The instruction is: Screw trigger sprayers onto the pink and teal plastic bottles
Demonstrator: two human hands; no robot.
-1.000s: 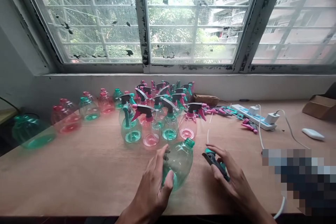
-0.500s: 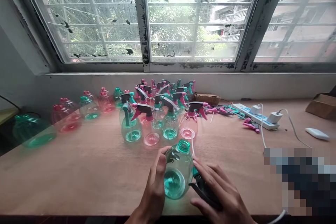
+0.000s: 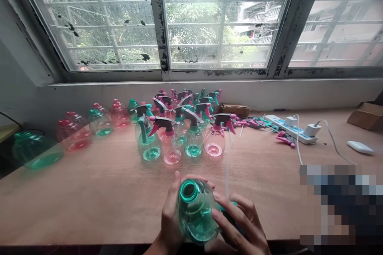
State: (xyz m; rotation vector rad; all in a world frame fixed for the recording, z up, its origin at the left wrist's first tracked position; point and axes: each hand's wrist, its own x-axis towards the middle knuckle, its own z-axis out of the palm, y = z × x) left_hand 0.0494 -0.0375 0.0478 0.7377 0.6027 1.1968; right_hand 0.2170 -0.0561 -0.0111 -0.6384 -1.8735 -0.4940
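Note:
A clear green spray bottle without a top is near the table's front edge, tilted so its open neck points up and left. My left hand is wrapped round its left side, with fingertips showing behind it. Two fingers of my right hand touch the bottle's right side. That hand is also closed on a green and black trigger sprayer, mostly hidden under the fingers. The sprayer's thin pale dip tube sticks up, away from the bottle.
Several spray bottles with trigger tops stand beyond my hands. Topless pink and green bottles line the left. Loose pink and green sprayers lie beside a white power strip. A cardboard box sits at far right.
The bottle has come closer to me and tipped, its neck moving left and down. My right hand has turned with the sprayer, and the tube has shifted slightly right.

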